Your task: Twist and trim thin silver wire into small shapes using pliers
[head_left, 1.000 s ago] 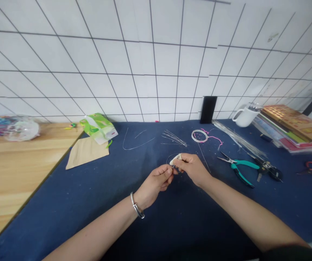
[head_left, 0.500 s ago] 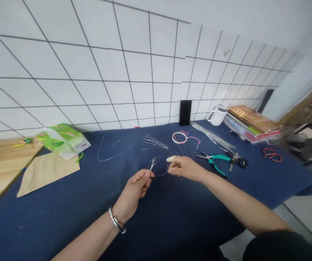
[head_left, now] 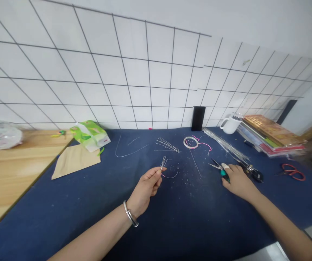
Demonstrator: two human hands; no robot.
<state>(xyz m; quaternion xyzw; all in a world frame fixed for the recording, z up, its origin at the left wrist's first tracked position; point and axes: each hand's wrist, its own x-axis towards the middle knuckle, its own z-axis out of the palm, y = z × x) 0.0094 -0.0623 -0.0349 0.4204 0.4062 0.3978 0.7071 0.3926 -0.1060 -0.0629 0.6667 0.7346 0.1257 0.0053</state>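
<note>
- Wire bundle (head_left: 164, 163) right in the middle of the frame, its thin ends fanning upward out of the left hand (head_left: 147, 183)!
- Thumb and fingers of that left hand are pinched together, clamped on the bundle, and a silver bracelet (head_left: 130, 214) circles the wrist below.
- Curving off to the right from those fingertips, a thin curved wire (head_left: 173, 177), with a touch of pink close to the hand.
- Over to the right of the frame, the right hand (head_left: 239, 181) lies over the green handles of the pliers (head_left: 224, 174), one finger wearing a white cover (head_left: 226, 166); whether it has closed on them, I cannot tell. The metal tips stand apart, pointing left.
- Just above centre, loose wires (head_left: 168, 144) lie in a spread, and right of them sits a white ring (head_left: 191, 142) with pink thread (head_left: 206, 146) trailing from it.
- Upper right, long wires (head_left: 226, 145) slant down from a black block (head_left: 198, 117) standing at the wall, with a white mug (head_left: 230, 124) and a pile of books (head_left: 272, 134) beyond.
- Far right, red-handled scissors (head_left: 293, 172) on the blue cloth (head_left: 91, 217).
- Left side, a green packet (head_left: 91, 134) overlaps brown paper (head_left: 76, 161), beside a wooden surface (head_left: 9, 170).
</note>
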